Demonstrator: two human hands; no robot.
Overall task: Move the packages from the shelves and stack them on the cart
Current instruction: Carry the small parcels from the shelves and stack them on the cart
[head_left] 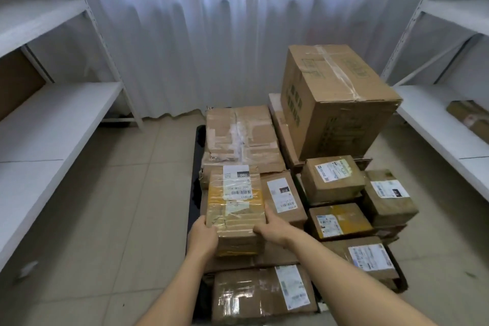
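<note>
Hands grip one taped parcel (235, 209) from opposite sides: the left hand (202, 234) is pressed flat against its left near corner, and the right hand (272, 227) is curled over its right near edge with the thumb on top. Both hands are closed on this parcel, which sits on top of the front-left stack on the cart (197, 164), either just seated or about to be. To finish the placement well, keep pressure equal on both sides, square the parcel's edges to the carton beneath, and let go only when its base lies flat; the wrapping looks glossy with tape, so a one-sided push would probably skew it. Its white label (236, 182) faces upward and carries a barcode and a dark block reading roughly "090" upside down; the smaller print is too blurred to read. The neighbouring box (284, 197), touching on the right, has a label showing what looks like "010". Further right, several small labelled boxes (332, 178) are stacked in tiers; their text is illegible. A large brown carton (336, 98) stands at the back right of the load, sealed with clear tape and printed with faded markings that cannot be made out. One package (469, 116) remains on the right shelf (436, 124); the left shelf (53, 119) holds a brown object at its far edge.
</note>
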